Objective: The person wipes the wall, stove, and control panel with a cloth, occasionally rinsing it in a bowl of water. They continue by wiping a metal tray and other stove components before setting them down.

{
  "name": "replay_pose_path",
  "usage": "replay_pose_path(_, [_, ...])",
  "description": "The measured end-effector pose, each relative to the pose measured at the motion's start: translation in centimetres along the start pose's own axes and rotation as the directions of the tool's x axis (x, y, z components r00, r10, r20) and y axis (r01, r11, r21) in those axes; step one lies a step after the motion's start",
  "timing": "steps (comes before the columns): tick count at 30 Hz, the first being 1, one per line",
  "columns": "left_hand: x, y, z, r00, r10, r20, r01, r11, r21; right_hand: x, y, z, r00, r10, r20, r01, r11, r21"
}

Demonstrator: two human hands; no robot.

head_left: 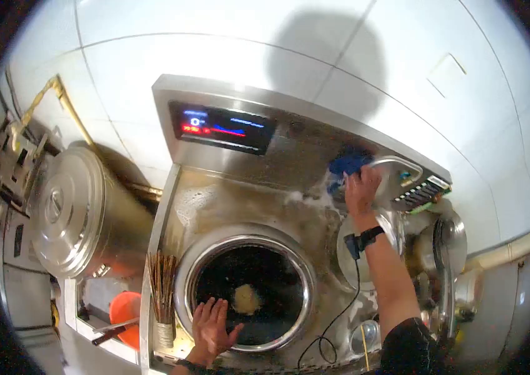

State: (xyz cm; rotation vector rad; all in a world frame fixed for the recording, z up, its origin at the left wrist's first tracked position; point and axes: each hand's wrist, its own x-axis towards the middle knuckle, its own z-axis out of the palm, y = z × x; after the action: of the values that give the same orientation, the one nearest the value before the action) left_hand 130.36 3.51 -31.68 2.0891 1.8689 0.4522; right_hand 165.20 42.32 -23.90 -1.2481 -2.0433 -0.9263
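Count: one blue cloth (pixel 347 164), one round well (pixel 308 281) with a shiny rim, one bundled-stick brush (pixel 163 281), one lidded pot (pixel 68 209), one lit display (pixel 223 129), one orange bucket (pixel 126 312). My right hand (pixel 362 186) grips the cloth, fingers bent onto its near edge. My left hand (pixel 213 330) is open, fingers spread over the near side of the well; contact with the rim, cannot tell.

Surface: steel worktop (pixel 215 200), wet, suds at left and beside the cloth. Steel splashback (pixel 302 150) behind; pale tiled wall (pixel 183 37) above.

Cloth: low on the splashback, right of the display, just left of a curved metal pipe (pixel 405 161). Bunched and blurred; long axis and direction cannot be told.
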Motion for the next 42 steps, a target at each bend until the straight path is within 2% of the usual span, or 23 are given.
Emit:
replay_pose_path(1, [0.0,-0.2,0.0,1.0,0.005,-0.01,-0.005,1.0,-0.025,1.4,-0.3,1.1,1.0,-0.02,0.001,0.02,1.0,0.013])
replay_pose_path(3, [0.2,-0.3,0.1,1.0,-0.014,-0.026,0.013,0.998,-0.065,3.7,-0.9,3.7,0.94,-0.328,-0.092,0.338,0.933,0.124])
replay_pose_path(7, [0.4,-1.2,0.3,1.0,-0.014,-0.005,0.013,0.996,-0.085,4.0,-4.5,9.5,0.857,-0.501,-0.121,0.515,0.843,0.155])
replay_pose_path(9, [0.2,-1.4,0.4,0.999,-0.01,-0.043,0.006,0.995,-0.104,2.7,-6.0,10.7,0.649,-0.721,0.243,0.695,0.692,0.197])
replay_pose_path(11, [0.2,-2.0,0.5,0.997,0.012,0.079,-0.004,0.995,-0.099,0.6,-7.7,12.8,0.635,-0.736,0.234,0.698,0.677,0.235])
replay_pose_path(13, [0.0,-2.5,1.0,0.999,0.004,0.037,0.0,0.992,-0.126,1.7,-11.7,13.8,0.614,-0.757,0.224,0.701,0.653,0.287])
replay_pose_path(15, [0.4,-2.3,0.4,0.989,0.016,0.148,-0.001,0.995,-0.101,4.0,-17.1,13.6,0.526,-0.777,0.344,0.765,0.61,0.207])
replay_pose_path(17, [0.6,-2.1,0.1,1.0,0.006,0.022,-0.003,0.987,-0.162,6.9,-23.4,15.5,0.65,-0.76,-0.004,0.711,0.606,0.356])
replay_pose_path(19, [0.7,-2.7,0.1,0.984,0.036,0.172,-0.007,0.986,-0.167,10.6,-30.7,16.1,0.635,-0.756,-0.158,0.751,0.556,0.357])
replay_pose_path(20, [-1.6,-2.4,2.6,0.99,-0.051,-0.134,-0.005,0.921,-0.39,11.9,-33.5,16.2,0.642,-0.748,-0.169,0.748,0.561,0.356])
replay_pose_path(22, [-1.7,-2.1,2.9,0.991,-0.084,-0.105,0.04,0.929,-0.369,13.5,-37.4,16.6,0.577,-0.693,-0.433,0.813,0.435,0.387])
replay_pose_path(23, [-1.6,-2.1,3.1,0.99,-0.116,-0.076,0.081,0.929,-0.361,13.7,-38.0,16.7,0.575,-0.689,-0.44,0.815,0.434,0.385])
replay_pose_path(27, [-2.3,-1.9,2.7,0.995,-0.069,-0.071,0.05,0.969,-0.243,12.5,-36.5,15.8,0.537,-0.78,-0.32,0.82,0.396,0.413])
replay_pose_path(29, [-2.0,-2.1,1.5,0.999,-0.052,0.005,0.052,0.967,-0.249,9.9,-31.5,15.3,0.425,-0.905,-0.009,0.84,0.39,0.377])
replay_pose_path(30, [-1.8,-2.3,0.9,0.996,-0.039,0.08,0.058,0.968,-0.246,8.5,-28.1,14.5,0.29,-0.926,0.242,0.868,0.361,0.34])
replay_pose_path(31, [-1.6,-2.5,1.0,0.996,-0.048,0.07,0.065,0.964,-0.257,6.7,-23.3,14.5,0.236,-0.905,0.353,0.798,0.388,0.461])
replay_pose_path(32, [-1.5,-2.8,1.5,1.0,0.009,-0.001,-0.009,0.986,-0.165,2.2,-15.5,17.7,0.332,-0.935,0.127,0.813,0.352,0.465])
replay_pose_path(33, [-1.5,-3.0,1.7,0.995,0.073,-0.066,-0.077,0.995,-0.067,1.6,-11.9,14.0,0.298,-0.906,0.302,0.805,0.408,0.431])
replay_pose_path(35, [-1.5,-3.1,1.2,0.996,0.059,-0.066,-0.066,0.99,-0.123,-1.7,-4.2,10.3,0.457,-0.76,0.462,0.711,0.624,0.323])
replay_pose_path(36, [-1.5,-3.2,1.2,0.996,0.06,-0.061,-0.069,0.985,-0.159,-1.1,-4.2,8.3,0.456,-0.755,0.472,0.713,0.627,0.313])
replay_pose_path(39, [-1.1,-3.0,2.0,0.999,0.035,-0.002,-0.035,0.977,-0.209,0.4,-4.0,3.8,0.63,-0.426,0.649,0.615,0.784,-0.083])
replay_pose_path(41, [-0.7,-2.9,0.9,0.995,0.095,0.032,-0.087,0.977,-0.193,1.9,-3.8,6.4,0.944,-0.307,0.117,0.313,0.949,-0.035])
replay_pose_path(42, [-0.3,-2.7,0.1,0.993,0.081,0.083,-0.064,0.981,-0.182,3.6,-4.0,6.8,0.951,-0.291,0.106,0.298,0.953,-0.052])
